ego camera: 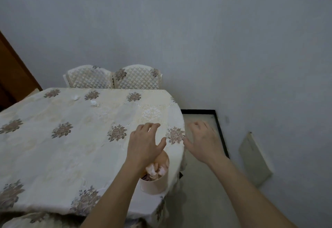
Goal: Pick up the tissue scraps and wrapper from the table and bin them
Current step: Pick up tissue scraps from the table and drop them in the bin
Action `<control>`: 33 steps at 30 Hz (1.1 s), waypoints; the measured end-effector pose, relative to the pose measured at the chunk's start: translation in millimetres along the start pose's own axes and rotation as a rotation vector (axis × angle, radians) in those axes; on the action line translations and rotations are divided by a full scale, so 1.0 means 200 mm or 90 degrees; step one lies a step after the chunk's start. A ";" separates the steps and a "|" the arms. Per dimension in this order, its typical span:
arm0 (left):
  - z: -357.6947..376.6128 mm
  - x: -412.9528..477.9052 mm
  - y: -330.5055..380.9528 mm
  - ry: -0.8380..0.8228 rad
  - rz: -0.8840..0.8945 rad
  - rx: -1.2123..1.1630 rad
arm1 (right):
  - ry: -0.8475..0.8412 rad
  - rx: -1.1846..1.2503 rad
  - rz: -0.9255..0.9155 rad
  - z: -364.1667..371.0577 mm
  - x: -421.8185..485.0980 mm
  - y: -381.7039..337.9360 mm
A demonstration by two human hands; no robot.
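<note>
- The small pale pink round bin (152, 185) stood on the desk (59, 157), close to its right edge, and crumpled white tissue (154, 171) showed inside it.
- The left hand (143, 145) hovered just above the bin's rim, fingers (152, 125) spread and loose, holding nothing.
- The right hand (203, 141) hung past the desk's right edge, over the floor, its fingers spread and empty as well.
- Two small crumpled white tissue scraps, one (74, 97) and the other (94, 103), lay near each other on the far left of the desk, well apart from the bin.
- The wrapper could not be made out on the desk. Something dark and patterned sat low in the bin, too small to name.
- The step in hand looked like fetching those far scraps.
- The left hand was the nearer one, so it seemed the better choice for the reach.
- A light pinch from above would likely do for such soft paper, without dragging the floral cloth.
- Gathering both scraps into one palm would probably save a second trip.
- The forearm wanted keeping clear of the bin, which stood close enough to the edge to be knocked off.
</note>
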State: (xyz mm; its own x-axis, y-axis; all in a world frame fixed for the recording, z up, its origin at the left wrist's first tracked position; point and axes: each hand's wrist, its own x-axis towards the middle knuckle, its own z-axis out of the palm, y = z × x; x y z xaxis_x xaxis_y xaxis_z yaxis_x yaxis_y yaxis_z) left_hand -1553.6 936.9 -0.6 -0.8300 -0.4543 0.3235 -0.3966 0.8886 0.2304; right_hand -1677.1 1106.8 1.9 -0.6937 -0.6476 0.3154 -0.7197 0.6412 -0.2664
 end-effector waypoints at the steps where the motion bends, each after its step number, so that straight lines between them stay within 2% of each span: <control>1: 0.01 0.01 0.02 -0.003 0.014 -0.008 | 0.009 -0.007 0.017 -0.01 -0.02 0.03; 11: 0.18 0.03 0.27 -0.030 0.161 -0.083 | 0.015 -0.064 0.171 -0.10 -0.32 0.29; 18: 0.23 0.02 0.37 -0.075 0.217 -0.087 | 0.025 -0.100 0.233 -0.14 -0.48 0.37; 26: 0.32 0.13 0.46 -0.076 0.232 -0.090 | 0.030 -0.090 0.238 -0.09 -0.44 0.48; 33: 0.48 0.39 0.57 -0.093 0.210 -0.060 | 0.009 -0.054 0.226 -0.01 -0.16 0.74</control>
State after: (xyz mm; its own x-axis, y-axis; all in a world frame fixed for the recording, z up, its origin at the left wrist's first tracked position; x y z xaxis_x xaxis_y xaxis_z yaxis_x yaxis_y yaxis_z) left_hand -1701.2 1009.1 -37.3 -0.9573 -0.1245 0.2611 -0.0663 0.9730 0.2212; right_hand -1760.9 1222.8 -46.1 -0.8987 -0.3734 0.2302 -0.4291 0.8571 -0.2849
